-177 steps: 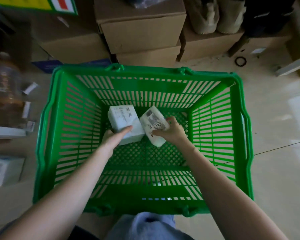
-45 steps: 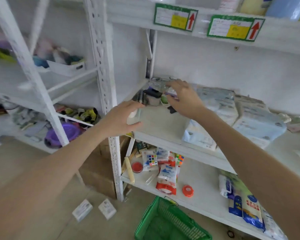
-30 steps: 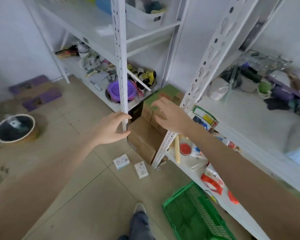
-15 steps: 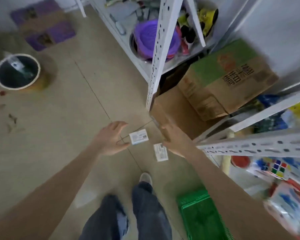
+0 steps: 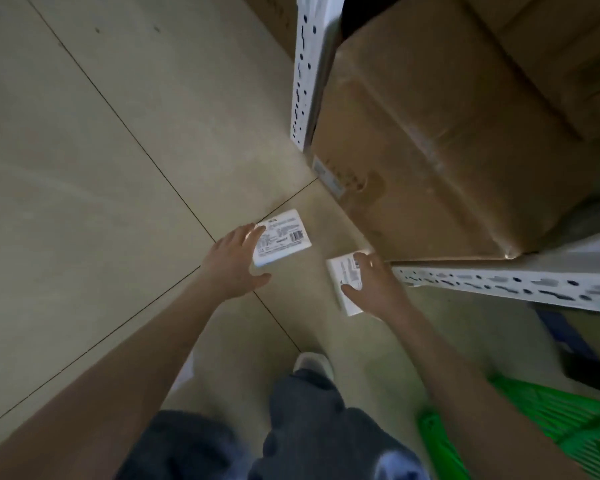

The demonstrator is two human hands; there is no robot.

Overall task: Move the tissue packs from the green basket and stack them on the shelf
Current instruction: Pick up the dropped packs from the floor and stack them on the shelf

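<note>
Two white tissue packs lie on the tiled floor beside the shelf's corner post. My left hand (image 5: 234,263) reaches over the left tissue pack (image 5: 284,237); its spread fingertips touch the pack's near end and the thumb is below it. My right hand (image 5: 374,285) covers the right tissue pack (image 5: 343,289), fingers curled over its far edge and thumb against its side. Both packs rest on the floor. A corner of the green basket (image 5: 551,420) shows at the lower right. The shelf's white perforated rail (image 5: 499,284) runs just right of my right hand.
A large brown cardboard box (image 5: 430,150) sits under the shelf, right behind the packs. The white upright post (image 5: 307,64) stands beside it. My legs and one shoe (image 5: 312,365) are below the hands. Bare floor tiles (image 5: 84,168) spread to the left.
I have bent lower and both hands have dropped from above the floor onto the two packs. The left now touches its pack, and the right has closed over the other one.
</note>
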